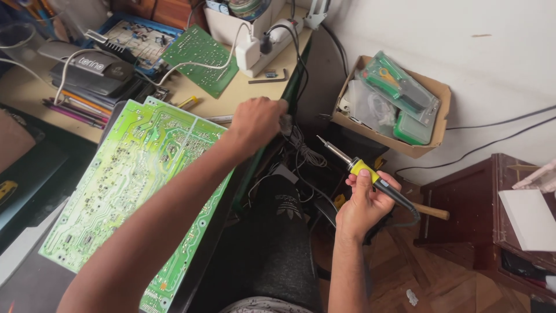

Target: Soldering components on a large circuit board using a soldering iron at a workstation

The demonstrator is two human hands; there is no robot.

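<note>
Soldering iron, one, yellow collar and black handle, sits off the desk's right edge above the wooden floor, tip up-left. Right hand has its fingers clamped around the handle. Left hand reaches to the desk edge, fingers curled on something small; what, cannot tell. Circuit boards: two, one large bright green board near, one darker board farther back. Cardboard box against the wall holds clear and green plastic cases.
</note>
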